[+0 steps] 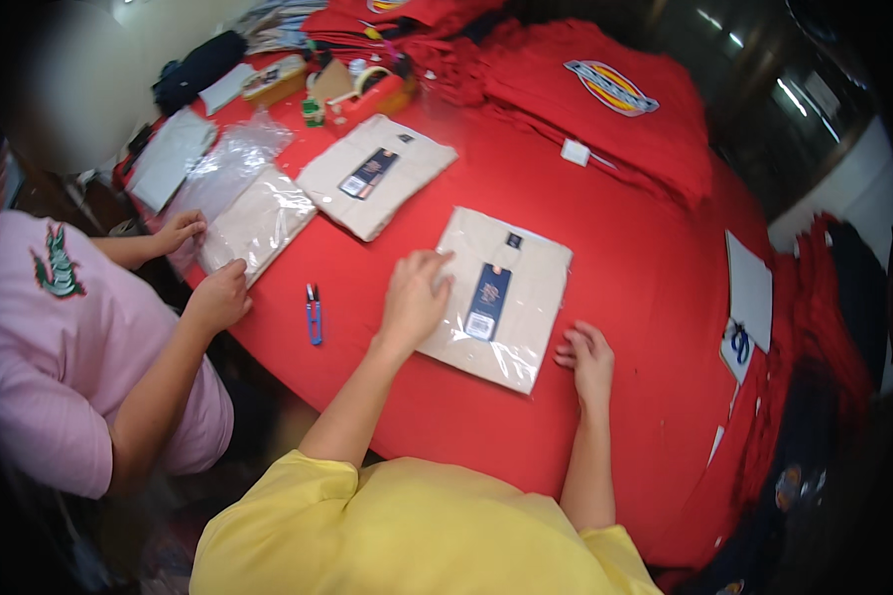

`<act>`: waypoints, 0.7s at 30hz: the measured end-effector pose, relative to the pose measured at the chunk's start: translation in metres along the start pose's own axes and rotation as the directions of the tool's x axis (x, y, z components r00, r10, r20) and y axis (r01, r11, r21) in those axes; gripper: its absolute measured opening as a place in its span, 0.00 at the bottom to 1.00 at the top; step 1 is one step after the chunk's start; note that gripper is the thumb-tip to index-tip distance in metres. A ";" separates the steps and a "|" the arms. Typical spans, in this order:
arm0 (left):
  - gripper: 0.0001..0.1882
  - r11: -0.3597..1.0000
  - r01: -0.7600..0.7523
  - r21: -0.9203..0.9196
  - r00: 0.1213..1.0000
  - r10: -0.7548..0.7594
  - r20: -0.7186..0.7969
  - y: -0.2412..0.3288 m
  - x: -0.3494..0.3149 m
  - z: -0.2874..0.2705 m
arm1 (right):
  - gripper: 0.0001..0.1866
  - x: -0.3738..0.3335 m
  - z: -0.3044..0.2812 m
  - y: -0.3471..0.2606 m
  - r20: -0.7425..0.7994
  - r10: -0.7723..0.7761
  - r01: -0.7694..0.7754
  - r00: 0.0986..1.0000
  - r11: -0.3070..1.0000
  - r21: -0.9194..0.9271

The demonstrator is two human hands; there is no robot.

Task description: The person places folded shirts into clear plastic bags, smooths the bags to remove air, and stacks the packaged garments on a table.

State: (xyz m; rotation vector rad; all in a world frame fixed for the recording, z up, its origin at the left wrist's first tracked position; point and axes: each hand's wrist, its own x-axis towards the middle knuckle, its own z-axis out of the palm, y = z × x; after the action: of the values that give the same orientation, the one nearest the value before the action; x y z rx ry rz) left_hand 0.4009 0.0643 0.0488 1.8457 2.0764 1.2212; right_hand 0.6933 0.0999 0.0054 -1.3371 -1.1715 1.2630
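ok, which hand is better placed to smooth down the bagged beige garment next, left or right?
Left, probably. The left hand already lies flat on the bagged beige garment, fingers spread beside its dark tag. The right hand only touches the bag's lower right edge, mostly resting on the red table cover.

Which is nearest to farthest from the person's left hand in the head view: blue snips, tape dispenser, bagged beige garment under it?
From the left hand:
1. Bagged garment, touched, directly under it.
2. Blue snips, to its left.
3. Tape dispenser, far end of table.
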 end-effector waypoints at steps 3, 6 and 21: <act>0.22 0.984 0.161 0.080 0.987 -0.161 0.000 -0.013 0.014 -0.001 | 0.23 0.021 0.020 -0.002 0.007 0.031 -0.031 0.999 0.998 -0.063; 0.25 0.903 0.421 -0.085 0.905 -0.412 0.111 -0.036 0.031 0.009 | 0.21 0.041 0.030 -0.012 0.009 0.050 -0.048 0.999 0.992 -0.120; 0.16 0.311 0.653 -0.690 0.757 -0.263 0.598 -0.019 0.018 0.000 | 0.05 0.018 -0.002 -0.005 -0.048 -0.070 0.064 0.996 0.991 -0.115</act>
State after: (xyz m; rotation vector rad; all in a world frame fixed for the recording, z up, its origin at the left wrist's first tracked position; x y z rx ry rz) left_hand 0.3812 0.0809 0.0443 0.7619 1.1575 1.2348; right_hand 0.6950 0.1183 0.0088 -1.3931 -1.2564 1.1214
